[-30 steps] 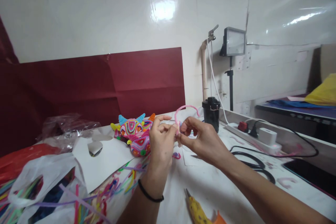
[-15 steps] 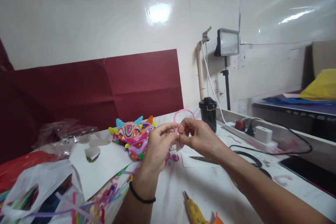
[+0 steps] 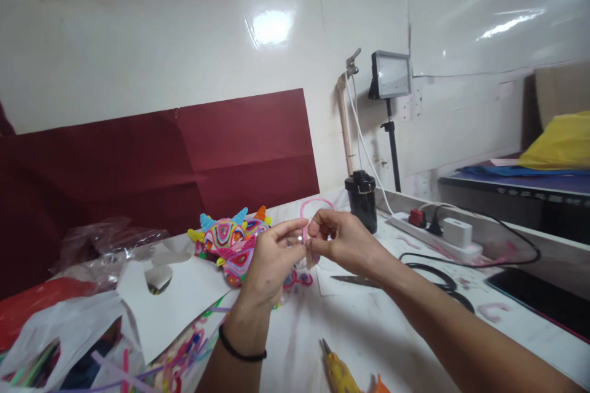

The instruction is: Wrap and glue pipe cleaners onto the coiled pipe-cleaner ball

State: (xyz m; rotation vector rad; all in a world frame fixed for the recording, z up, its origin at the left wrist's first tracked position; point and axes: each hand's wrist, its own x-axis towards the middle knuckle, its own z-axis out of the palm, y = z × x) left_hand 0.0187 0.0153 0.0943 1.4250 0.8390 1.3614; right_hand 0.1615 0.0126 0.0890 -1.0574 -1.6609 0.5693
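Observation:
A pink pipe cleaner (image 3: 317, 201) arches up in a loop above my fingers. My left hand (image 3: 275, 255) pinches its lower end between thumb and fingertips. Close beside it, my right hand (image 3: 343, 236) is closed in a pinch on the same pipe cleaner. Some small pale bits show just under the fingertips, too blurred to name. Behind my left hand sit colourful pipe-cleaner animal heads (image 3: 225, 234) with blue and orange horns. Scissors (image 3: 354, 281) lie partly under my right forearm.
A yellow glue gun (image 3: 340, 371) lies at the front. White cut paper (image 3: 179, 282), a plastic bag (image 3: 69, 325) and loose pipe cleaners (image 3: 187, 350) fill the left. At right are a black cup (image 3: 362, 202), power strip (image 3: 433, 236) and phone (image 3: 544, 301).
The view has turned slightly to the right. Both hands keep their pinch on the pink pipe cleaner, and its loop sits a little lower above the fingers.

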